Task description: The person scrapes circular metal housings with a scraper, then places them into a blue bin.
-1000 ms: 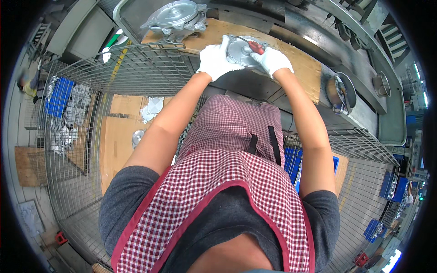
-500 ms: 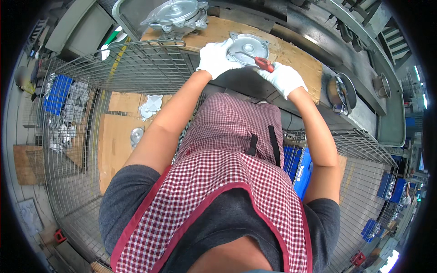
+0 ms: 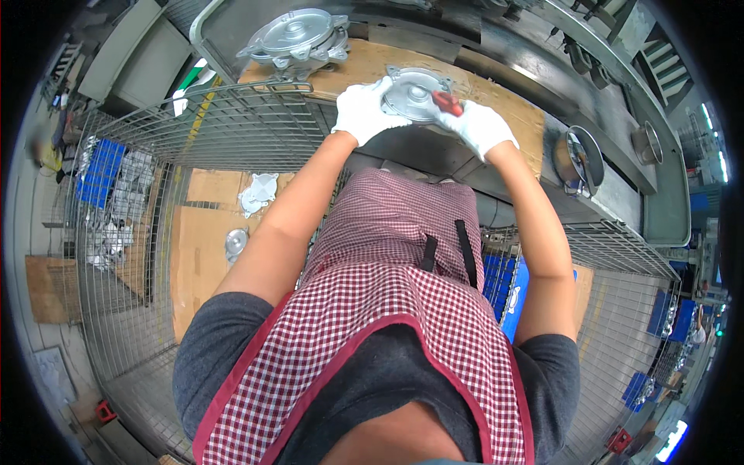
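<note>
Lying between rim-gripping left hand and right hand clutching red-handled tool: metal cover

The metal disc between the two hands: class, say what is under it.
A tan board shows beyond the disc; the disc, left hand and right hand cover whatever lies directly beneath.
</note>
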The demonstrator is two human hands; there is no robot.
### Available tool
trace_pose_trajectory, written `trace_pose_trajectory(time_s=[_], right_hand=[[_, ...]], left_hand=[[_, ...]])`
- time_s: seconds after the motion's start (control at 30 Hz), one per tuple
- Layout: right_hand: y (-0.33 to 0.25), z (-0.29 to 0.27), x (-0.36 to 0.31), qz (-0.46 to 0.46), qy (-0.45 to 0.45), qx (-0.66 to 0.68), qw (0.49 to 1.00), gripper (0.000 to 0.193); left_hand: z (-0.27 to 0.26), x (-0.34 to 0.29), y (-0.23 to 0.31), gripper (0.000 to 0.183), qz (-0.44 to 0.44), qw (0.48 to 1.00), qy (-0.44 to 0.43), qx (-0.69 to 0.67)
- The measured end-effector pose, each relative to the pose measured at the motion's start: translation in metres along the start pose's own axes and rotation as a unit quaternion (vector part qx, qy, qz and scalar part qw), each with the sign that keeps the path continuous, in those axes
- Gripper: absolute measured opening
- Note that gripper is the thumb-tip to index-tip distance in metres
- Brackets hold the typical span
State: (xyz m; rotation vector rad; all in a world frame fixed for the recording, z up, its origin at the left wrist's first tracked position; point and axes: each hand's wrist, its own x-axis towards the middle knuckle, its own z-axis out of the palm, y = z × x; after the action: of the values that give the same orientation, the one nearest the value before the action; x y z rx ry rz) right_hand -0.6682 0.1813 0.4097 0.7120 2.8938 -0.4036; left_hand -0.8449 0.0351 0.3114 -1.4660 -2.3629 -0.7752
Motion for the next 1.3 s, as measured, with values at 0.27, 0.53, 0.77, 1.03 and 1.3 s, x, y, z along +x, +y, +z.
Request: trace_pose_trajectory(time_s=[0.27,0.53,0.77,1.03,1.3], right_hand=[[0.042,-0.009,-0.032,0.139,0.001,-0.030,0.990,0.058],[0.044,-0.007,0.008,0.122,0.028,-0.002,0.992,0.054],[0.046,-0.010,0.001,0.098,0.013,-0.007,0.995,0.057],[0.034,0.002,-0.036,0.073,0.022,0.044,0.996,0.063],[0.087,0.001,-0.143,0.122,0.077,0.153,0.978,0.051]], left_hand=[[0.002,0.001,-0.001,0.085,0.014,1.000,-0.005,-0.008],[-0.001,0.002,0.002,0.086,0.003,1.000,-0.012,-0.001],[-0.001,0.003,0.002,0.089,0.012,1.000,-0.015,0.016],[-0.003,0.007,0.003,0.085,0.020,1.000,-0.010,0.008],[0.001,0.009,0.001,0.066,0.031,0.998,-0.015,-0.052]])
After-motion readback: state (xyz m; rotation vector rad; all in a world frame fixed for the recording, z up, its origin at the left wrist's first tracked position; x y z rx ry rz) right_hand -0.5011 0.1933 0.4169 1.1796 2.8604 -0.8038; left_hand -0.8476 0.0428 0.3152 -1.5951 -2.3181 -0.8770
